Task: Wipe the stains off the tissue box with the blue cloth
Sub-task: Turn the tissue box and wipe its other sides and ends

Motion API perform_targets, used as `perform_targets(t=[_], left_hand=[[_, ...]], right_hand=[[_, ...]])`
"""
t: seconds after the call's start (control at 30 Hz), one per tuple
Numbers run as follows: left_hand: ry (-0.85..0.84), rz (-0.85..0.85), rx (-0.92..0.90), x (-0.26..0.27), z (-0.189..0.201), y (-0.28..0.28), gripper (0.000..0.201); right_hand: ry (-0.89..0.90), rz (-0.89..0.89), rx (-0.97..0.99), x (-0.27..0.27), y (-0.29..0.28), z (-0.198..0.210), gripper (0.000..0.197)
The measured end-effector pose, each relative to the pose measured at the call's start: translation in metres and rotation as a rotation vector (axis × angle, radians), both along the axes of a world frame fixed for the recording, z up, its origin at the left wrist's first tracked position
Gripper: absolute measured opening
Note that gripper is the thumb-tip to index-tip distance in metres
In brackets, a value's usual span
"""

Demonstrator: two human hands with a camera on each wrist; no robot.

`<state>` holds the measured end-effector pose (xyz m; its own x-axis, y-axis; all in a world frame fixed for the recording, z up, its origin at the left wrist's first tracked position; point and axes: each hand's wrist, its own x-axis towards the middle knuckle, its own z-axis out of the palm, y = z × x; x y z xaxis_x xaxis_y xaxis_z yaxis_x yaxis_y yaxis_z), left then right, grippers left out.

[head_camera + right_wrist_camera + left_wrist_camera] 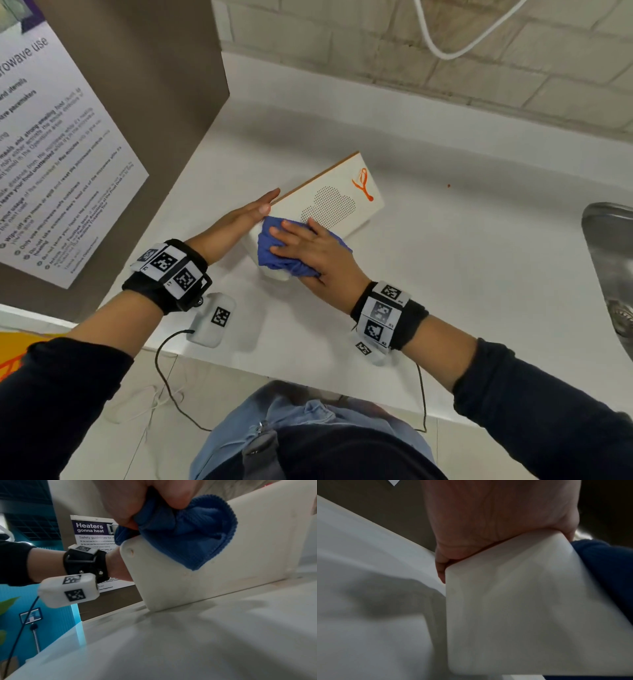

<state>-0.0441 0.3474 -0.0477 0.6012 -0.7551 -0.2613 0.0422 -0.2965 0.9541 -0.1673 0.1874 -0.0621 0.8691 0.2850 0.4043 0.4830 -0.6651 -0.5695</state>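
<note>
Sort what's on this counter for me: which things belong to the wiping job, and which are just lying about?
In the job:
- tissue box, tilted on the counter
- blue cloth, pressed to the box under the right hand
- left hand, flat against the box's side

Lying about:
- microwave-use poster on the brown panel
- steel sink at the right edge
- white cable on the brick wall

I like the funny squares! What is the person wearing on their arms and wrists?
Both arms have dark long sleeves. Each wrist wears a black strap with white tiles printed with black square codes: left wristband, right wristband. Under each wrist hangs a small white camera box with the same codes, trailing a thin black cable.
</note>
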Motion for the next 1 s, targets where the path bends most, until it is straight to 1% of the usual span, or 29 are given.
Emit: perform_targets(t=[0.07, 0.17, 0.23, 0.3, 0.37, 0.4, 0.43, 0.5, 0.53, 0.6, 0.7, 0.8, 0.83, 0.87, 0.93, 0.97, 1.0], left_hand=[[0.015, -0.008, -0.001, 0.001, -0.001, 0.000, 0.080], [0.013, -0.021, -0.001, 0.004, -0.002, -0.001, 0.078], [0.023, -0.028, -0.016, 0.004, -0.001, 0.000, 0.080], [0.025, -0.039, -0.022, 0.004, 0.000, 0.000, 0.088], [0.030, -0.052, -0.021, 0.005, 0.000, 0.001, 0.093], [0.030, -0.054, -0.019, 0.005, -0.001, 0.002, 0.092], [0.032, -0.052, -0.019, 0.006, -0.002, 0.001, 0.088], [0.050, -0.039, -0.024, 0.005, -0.001, 0.001, 0.081], [0.054, -0.036, -0.027, 0.005, -0.001, 0.001, 0.083], [0.047, -0.043, -0.027, 0.005, -0.001, 0.001, 0.084], [0.022, -0.065, -0.022, 0.006, -0.002, 0.001, 0.073], [0.025, -0.065, -0.011, 0.006, -0.003, 0.001, 0.065], [0.022, -0.062, -0.005, 0.007, -0.004, 0.001, 0.063], [0.016, -0.058, 0.006, 0.008, -0.005, 0.001, 0.061], [0.006, -0.059, 0.012, 0.008, -0.004, 0.000, 0.059], [-0.003, -0.064, 0.012, 0.009, -0.004, 0.000, 0.059], [-0.016, -0.073, 0.012, 0.009, -0.003, 0.001, 0.059]], right_hand=[[0.021, 0.061, -0.034, -0.004, -0.003, 0.000, 0.031], [0.058, 0.154, -0.086, -0.012, -0.011, -0.003, 0.026], [0.071, 0.208, -0.083, -0.021, -0.015, -0.002, 0.024], [0.050, 0.232, -0.120, -0.032, -0.020, 0.002, 0.020], [0.056, 0.155, -0.103, -0.040, -0.027, 0.010, 0.022], [0.064, 0.066, -0.031, -0.041, -0.030, 0.016, 0.024], [0.063, -0.050, 0.091, -0.041, -0.033, 0.022, 0.026], [0.056, -0.270, 0.396, -0.033, -0.033, 0.033, 0.027], [0.056, -0.331, 0.499, -0.027, -0.030, 0.038, 0.026], [0.074, -0.344, 0.568, -0.011, -0.018, 0.047, 0.027], [0.149, -0.221, 0.470, 0.003, 0.000, 0.050, 0.027], [0.189, -0.161, 0.281, 0.002, 0.006, 0.038, 0.023], [0.194, -0.145, 0.194, -0.003, 0.003, 0.034, 0.025], [0.230, -0.119, 0.102, -0.010, -0.002, 0.030, 0.029], [0.385, -0.082, -0.028, -0.029, -0.017, 0.024, 0.031], [0.449, -0.104, -0.035, -0.040, -0.027, 0.020, 0.031], [0.485, -0.159, 0.025, -0.051, -0.037, 0.018, 0.031]])
